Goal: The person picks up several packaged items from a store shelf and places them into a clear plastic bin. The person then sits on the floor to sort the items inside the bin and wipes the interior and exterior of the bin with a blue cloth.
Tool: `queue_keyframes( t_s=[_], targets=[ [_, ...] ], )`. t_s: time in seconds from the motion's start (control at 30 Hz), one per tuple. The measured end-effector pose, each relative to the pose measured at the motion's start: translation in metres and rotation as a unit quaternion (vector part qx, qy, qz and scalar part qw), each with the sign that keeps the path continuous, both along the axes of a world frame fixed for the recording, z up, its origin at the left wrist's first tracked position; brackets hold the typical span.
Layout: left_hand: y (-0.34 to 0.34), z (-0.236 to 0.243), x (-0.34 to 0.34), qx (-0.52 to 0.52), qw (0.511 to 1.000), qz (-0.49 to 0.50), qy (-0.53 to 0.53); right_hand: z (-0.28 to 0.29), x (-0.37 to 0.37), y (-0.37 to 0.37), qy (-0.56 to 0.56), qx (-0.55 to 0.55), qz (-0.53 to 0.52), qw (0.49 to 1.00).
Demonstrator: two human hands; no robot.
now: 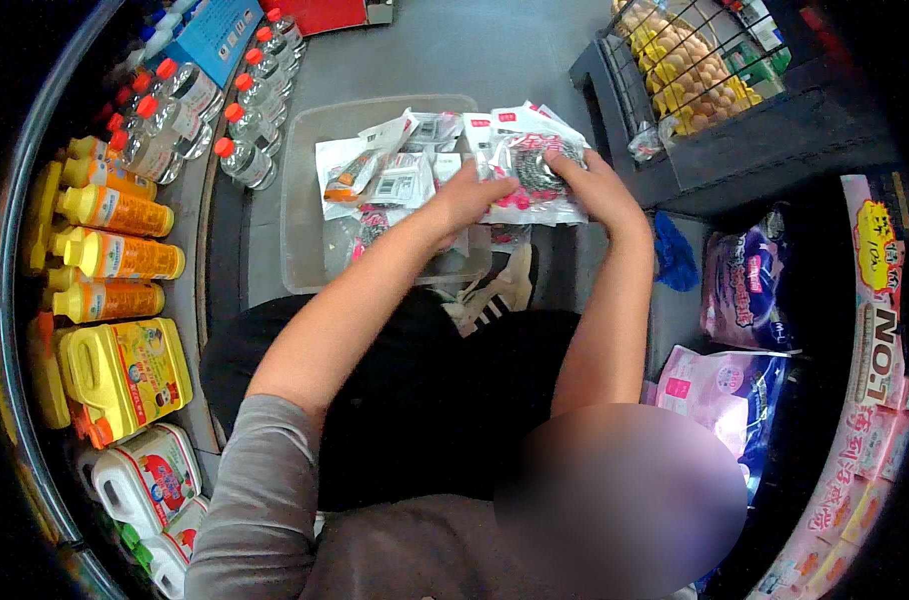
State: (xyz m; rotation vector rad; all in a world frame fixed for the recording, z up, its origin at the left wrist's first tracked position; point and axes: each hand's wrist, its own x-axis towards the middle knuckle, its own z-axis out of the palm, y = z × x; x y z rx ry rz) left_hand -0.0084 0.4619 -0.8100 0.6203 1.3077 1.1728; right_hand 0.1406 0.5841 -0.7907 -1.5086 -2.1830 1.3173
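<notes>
Between my two hands is a white-and-clear packet with a silvery steel wool scrubber (542, 165) showing through its window. My left hand (467, 203) grips its left edge, thumb across the front. On the right side my right hand (600, 190) holds it, thumb on the clear window. More white packaging shows behind its top edge; I cannot tell how many packets are in my grip. Just left, a translucent plastic bin (301, 235) holds several white packets (405, 180), some lying barcode up, one with something orange in it. My left forearm passes over the bin's near right part.
Clear bottles with red caps (245, 163) stand left of the bin. Yellow bottles (125, 255) and jugs (135, 370) line the left shelf. A wire crate of eggs (685, 70) is at far right. Purple packs (745, 285) and a blue bag (675, 250) lie right.
</notes>
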Motion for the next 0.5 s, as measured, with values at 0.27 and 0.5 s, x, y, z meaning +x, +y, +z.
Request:
queue_keyframes(
  t_s=[0.27, 0.5],
  targets=[
    [0.075, -0.067, 0.023, 0.024, 0.980, 0.051, 0.192, -0.041, -0.007, 0.020, -0.135, 0.167, -0.132, 0.968],
    [0.074, -0.089, 0.008, 0.016, 0.951, 0.002, 0.308, -0.110, -0.029, 0.035, -0.125, 0.054, -0.017, 0.990]
  ],
)
